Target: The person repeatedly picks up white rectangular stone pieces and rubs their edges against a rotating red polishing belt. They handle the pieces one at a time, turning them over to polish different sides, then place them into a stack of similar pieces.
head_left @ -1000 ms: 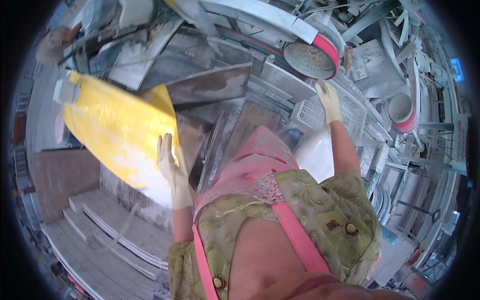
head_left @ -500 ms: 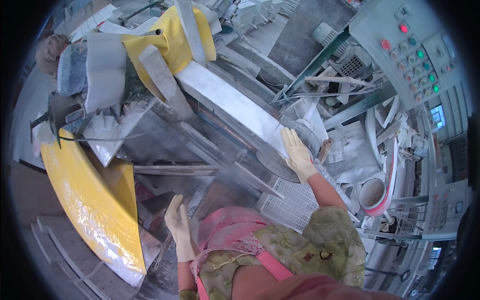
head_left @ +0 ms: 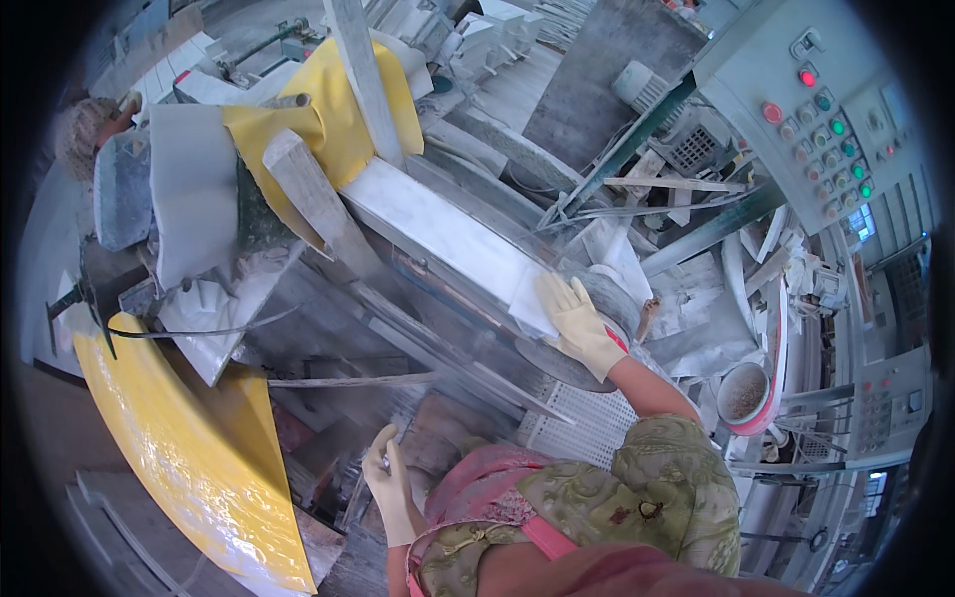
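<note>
In a pale rubber glove, my right hand point(head_left: 579, 323) lies with outstretched fingers at the near end of a long white stone strip. Its fingertips rest on or beside a small white end piece point(head_left: 533, 301). The strip point(head_left: 438, 231) runs from there up and left along a metal bed. A grey disc-like part point(head_left: 567, 364) shows partly under and beside that hand. Lower and to the left, my gloved left hand point(head_left: 390, 486) hangs in the air with fingers apart and a little bent, holding nothing.
A control panel point(head_left: 796, 109) with lit buttons stands upper right. Yellow sheeting point(head_left: 199, 478) curves at left; another yellow sheet point(head_left: 373, 99) drapes over the far end. A white perforated tray point(head_left: 577, 423) sits below the disc. A bucket point(head_left: 743, 391) stands right. Another person point(head_left: 88, 139) is far left.
My right hand has shifted slightly left and down and turned a little. My left hand has moved right and lower, its fingers more bent. The view has tilted slightly.
</note>
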Action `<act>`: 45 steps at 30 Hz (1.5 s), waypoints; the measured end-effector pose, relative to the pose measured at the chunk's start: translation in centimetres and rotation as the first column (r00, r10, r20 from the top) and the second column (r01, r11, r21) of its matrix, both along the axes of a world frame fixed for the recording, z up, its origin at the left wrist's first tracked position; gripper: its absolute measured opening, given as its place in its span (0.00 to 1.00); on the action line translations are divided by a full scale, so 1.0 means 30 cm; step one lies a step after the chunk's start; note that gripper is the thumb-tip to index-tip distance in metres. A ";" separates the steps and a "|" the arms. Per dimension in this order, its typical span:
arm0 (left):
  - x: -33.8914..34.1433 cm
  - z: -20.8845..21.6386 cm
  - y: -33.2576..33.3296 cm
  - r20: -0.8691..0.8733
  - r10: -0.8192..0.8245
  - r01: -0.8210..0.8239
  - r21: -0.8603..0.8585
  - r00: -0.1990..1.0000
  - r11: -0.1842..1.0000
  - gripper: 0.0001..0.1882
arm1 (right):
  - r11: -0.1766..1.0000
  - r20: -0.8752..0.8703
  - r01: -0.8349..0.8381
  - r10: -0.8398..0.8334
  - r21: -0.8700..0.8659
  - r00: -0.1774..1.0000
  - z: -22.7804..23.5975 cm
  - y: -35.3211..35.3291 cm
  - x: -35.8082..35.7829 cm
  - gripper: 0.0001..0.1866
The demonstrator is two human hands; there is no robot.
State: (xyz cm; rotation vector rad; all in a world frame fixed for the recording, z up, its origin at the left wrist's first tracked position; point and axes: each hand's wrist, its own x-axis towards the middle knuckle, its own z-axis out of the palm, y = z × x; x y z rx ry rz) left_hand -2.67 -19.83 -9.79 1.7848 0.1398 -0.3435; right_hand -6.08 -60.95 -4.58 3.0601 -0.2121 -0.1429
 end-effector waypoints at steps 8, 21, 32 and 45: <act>0.011 0.086 -0.005 0.056 0.069 -0.059 -0.160 0.996 0.985 0.16 | 0.995 0.126 -0.074 0.082 -0.061 0.989 -0.049 -0.009 0.068 0.50; -0.068 0.198 0.304 0.149 0.053 -0.017 -0.227 0.987 0.974 0.15 | 0.361 -0.083 0.172 -0.248 0.916 0.965 0.218 0.379 0.219 0.23; -0.071 0.291 0.852 0.058 0.529 -0.526 -0.058 0.847 0.848 0.33 | 0.440 0.076 -0.302 0.461 0.846 0.884 0.105 1.786 0.205 0.24; -0.133 0.296 0.737 0.015 0.644 -0.631 -0.183 0.765 0.754 0.31 | 0.596 0.342 -0.495 0.358 0.632 0.869 0.050 0.774 0.267 0.20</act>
